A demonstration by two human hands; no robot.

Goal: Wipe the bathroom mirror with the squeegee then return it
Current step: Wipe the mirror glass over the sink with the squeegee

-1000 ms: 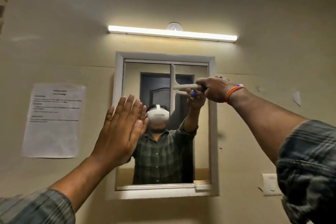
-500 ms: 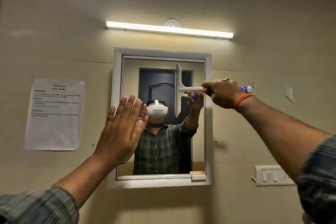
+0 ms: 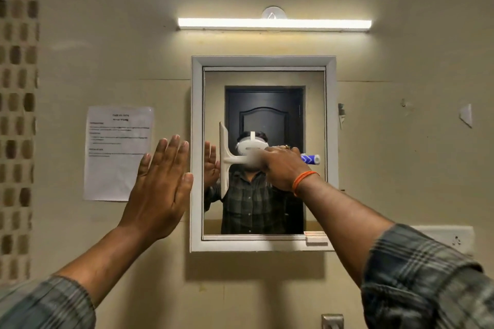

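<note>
Gripping the white plastic squeegee (image 3: 224, 160) by its blue-tipped handle, right hand (image 3: 283, 168) fingers closed around it, holding the vertical blade against the left side of the white-framed rectangular wall mirror (image 3: 315, 120). Keeping the left hand (image 3: 160, 187) flat, fingers spread wide, by the frame. Risking streaks if blade pressure becomes uneven or tilts.

Both forearms are bare below rolled grey-green plaid sleeves (image 3: 427, 280); an orange thread band (image 3: 303, 181) circles the right wrist, a ring (image 3: 287, 146) on one finger
</note>
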